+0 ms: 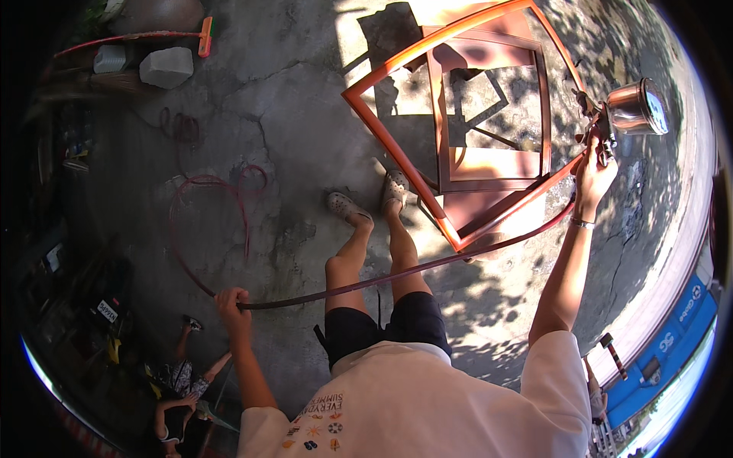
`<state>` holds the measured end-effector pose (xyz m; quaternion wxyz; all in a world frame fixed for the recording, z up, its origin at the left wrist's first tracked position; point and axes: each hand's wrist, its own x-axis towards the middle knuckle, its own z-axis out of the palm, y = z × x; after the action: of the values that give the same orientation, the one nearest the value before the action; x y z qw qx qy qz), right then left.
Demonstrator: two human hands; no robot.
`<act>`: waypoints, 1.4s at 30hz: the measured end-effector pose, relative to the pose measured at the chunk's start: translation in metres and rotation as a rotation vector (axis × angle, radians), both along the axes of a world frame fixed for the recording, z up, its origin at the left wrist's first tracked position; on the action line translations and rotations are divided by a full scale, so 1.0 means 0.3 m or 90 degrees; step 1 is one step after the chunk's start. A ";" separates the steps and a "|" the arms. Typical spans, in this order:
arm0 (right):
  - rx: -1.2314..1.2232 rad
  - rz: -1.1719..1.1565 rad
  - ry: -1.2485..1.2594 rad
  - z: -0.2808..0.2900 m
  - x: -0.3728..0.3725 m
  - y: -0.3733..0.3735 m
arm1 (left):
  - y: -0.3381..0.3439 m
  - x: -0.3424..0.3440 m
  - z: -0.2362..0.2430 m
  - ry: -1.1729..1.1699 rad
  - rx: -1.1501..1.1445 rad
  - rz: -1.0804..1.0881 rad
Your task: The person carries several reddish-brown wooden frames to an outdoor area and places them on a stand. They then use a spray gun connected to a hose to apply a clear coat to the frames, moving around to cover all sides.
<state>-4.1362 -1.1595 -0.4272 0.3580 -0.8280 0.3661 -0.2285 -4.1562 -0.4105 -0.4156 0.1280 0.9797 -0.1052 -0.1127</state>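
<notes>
My right hand (594, 175), stretched out to the far right, is closed round the grip of a paint spray gun (602, 133). A shiny metal paint cup (631, 108) is attached to the gun. From near the gun a dark red air hose (397, 272) runs across in front of my legs to my left hand (232, 304), whose fingers are wrapped round it. Left of the spray gun is a large orange-brown rectangular frame (408, 162), tilted in view. Behind or beneath it shows a smaller brown frame (441, 122) with panels; whether they touch I cannot tell.
Loops of the hose (200, 182) lie on the concrete ground at left. A pale block (166, 69) and a long-handled orange-headed tool (205, 37) are at far left. Another person (182, 382) is at lower left, near a dark vehicle. A blue sign (672, 343) stands at far right.
</notes>
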 end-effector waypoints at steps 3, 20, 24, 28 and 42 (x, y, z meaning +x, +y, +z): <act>0.006 -0.048 0.020 -0.073 0.089 0.032 | -0.002 0.121 0.024 -0.087 -0.012 -0.003; 0.351 0.252 0.098 -0.159 0.054 0.855 | 0.139 0.671 0.094 -0.225 -0.020 -0.087; 0.316 0.189 0.121 -0.204 0.124 0.779 | 0.043 0.745 0.090 -0.209 -0.037 -0.088; 0.356 0.062 0.129 -0.290 0.260 0.550 | -0.091 0.832 0.099 -0.202 -0.060 -0.121; 0.025 -0.112 0.142 -0.463 0.630 -0.352 | -0.602 1.056 0.017 -0.149 -0.085 -0.202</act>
<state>-3.9472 -1.2652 -0.5660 0.3101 -0.8058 0.4790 -0.1583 -3.8395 -0.5911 -0.4104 0.1605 0.9465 -0.2799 -0.0098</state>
